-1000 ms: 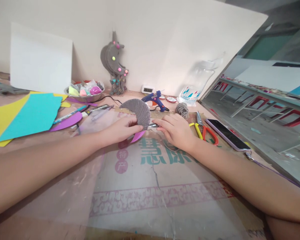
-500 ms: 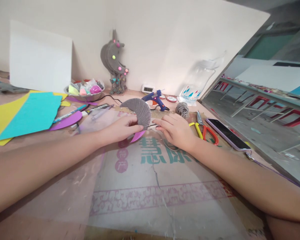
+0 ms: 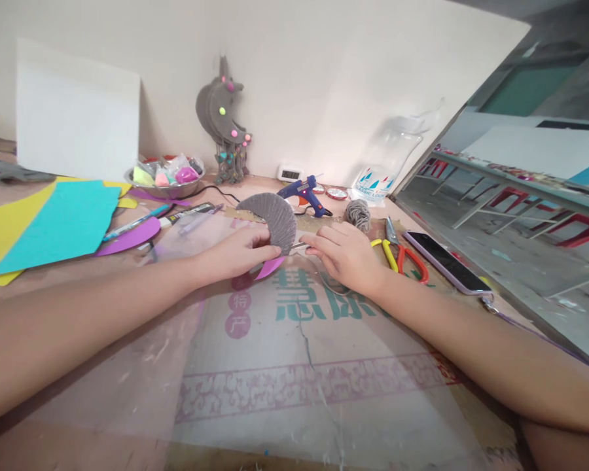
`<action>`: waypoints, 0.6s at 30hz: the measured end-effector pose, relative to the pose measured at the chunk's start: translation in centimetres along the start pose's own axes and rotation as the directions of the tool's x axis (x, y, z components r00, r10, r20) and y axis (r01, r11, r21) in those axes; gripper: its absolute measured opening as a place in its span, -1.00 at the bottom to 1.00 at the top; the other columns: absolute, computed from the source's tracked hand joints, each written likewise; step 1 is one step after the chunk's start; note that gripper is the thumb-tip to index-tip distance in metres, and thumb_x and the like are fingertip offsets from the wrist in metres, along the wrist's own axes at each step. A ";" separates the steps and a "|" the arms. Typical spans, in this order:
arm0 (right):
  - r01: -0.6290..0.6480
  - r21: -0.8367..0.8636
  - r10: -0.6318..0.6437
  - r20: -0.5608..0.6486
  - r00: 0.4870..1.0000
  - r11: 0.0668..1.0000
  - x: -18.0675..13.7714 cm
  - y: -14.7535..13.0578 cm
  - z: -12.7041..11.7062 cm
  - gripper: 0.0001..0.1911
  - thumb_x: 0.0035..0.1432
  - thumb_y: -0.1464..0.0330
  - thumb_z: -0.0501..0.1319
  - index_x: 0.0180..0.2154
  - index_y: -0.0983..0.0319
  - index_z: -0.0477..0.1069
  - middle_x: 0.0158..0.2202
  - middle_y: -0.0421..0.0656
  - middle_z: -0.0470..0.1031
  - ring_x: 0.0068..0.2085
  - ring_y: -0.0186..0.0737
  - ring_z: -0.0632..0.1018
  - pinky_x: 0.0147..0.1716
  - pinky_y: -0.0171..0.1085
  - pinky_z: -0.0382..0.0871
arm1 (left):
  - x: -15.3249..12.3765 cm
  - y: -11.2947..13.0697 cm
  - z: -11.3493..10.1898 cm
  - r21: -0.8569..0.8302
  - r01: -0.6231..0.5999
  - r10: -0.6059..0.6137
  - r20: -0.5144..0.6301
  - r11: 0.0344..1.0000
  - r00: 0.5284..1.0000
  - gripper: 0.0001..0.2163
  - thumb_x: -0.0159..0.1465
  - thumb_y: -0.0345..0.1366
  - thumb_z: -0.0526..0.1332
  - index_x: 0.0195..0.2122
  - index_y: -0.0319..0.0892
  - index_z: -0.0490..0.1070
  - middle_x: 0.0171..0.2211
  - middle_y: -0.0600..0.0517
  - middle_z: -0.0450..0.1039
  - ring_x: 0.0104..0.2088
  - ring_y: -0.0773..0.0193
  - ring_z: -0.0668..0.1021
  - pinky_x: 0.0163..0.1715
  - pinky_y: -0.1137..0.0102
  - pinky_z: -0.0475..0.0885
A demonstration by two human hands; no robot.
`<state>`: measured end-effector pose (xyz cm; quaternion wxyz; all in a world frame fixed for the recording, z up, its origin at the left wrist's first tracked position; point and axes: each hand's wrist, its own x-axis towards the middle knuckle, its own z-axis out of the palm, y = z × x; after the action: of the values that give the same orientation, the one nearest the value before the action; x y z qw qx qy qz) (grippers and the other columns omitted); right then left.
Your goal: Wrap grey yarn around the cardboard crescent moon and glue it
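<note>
My left hand is closed on a crescent moon shape wrapped in grey yarn, thumb on its front face. Pinched in my right hand is a thin metal tool resembling tweezers, its tip at the crescent's lower right edge. The fingers cover most of this tool. Below the crescent a piece of purple sheet shows. A loop of thin yarn lies under my right hand, and a grey yarn ball sits just behind it.
A blue glue gun lies behind the crescent. To the right are pliers and a phone. Coloured sheets and a bowl of clay packs are at left. A decorated grey moon stands against the wall.
Both hands keep the same hold and place, with the tool tip still at the crescent's edge. The view shifts very slightly.
</note>
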<state>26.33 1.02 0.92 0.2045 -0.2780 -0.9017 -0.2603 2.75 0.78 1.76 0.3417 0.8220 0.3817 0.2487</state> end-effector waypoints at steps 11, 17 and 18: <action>-0.030 0.044 0.030 -0.015 0.999 0.999 -0.1 -0.1 0.0 -0.70 0.30 0.30 0.02 -0.09 0.29 0.43 -0.37 -0.11 0.40 -0.33 -0.19 0.34 -0.30 -0.23 0.20 | 0.0 0.2 0.0 -0.020 0.023 -0.023 -0.025 1.000 0.999 -0.83 0.21 -0.25 0.07 -0.43 -0.20 0.35 -0.43 0.08 0.34 -0.36 0.28 0.37 -0.34 0.39 0.25; -0.034 0.036 0.034 -0.004 0.999 0.999 0.0 -0.1 0.0 -0.68 0.31 0.29 0.00 -0.09 0.28 0.44 -0.38 -0.11 0.40 -0.34 -0.19 0.33 -0.32 -0.22 0.18 | 0.1 0.0 0.0 -0.001 0.003 -0.003 -0.025 1.000 1.000 -0.82 0.20 -0.23 0.07 -0.48 -0.19 0.31 -0.48 0.10 0.30 -0.39 0.28 0.37 -0.36 0.39 0.25; -0.033 0.036 0.033 -0.005 0.999 0.999 0.0 -0.2 0.0 -0.68 0.31 0.29 0.00 -0.09 0.28 0.44 -0.39 -0.11 0.40 -0.35 -0.19 0.33 -0.33 -0.22 0.18 | 0.1 0.0 0.0 -0.003 -0.001 0.001 -0.020 1.000 1.000 -0.82 0.20 -0.23 0.07 -0.48 -0.19 0.31 -0.47 0.09 0.31 -0.38 0.27 0.37 -0.35 0.39 0.25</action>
<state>26.19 0.91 0.88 0.2161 -0.2886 -0.9009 -0.2415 2.74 0.85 1.78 0.3392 0.8192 0.3841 0.2576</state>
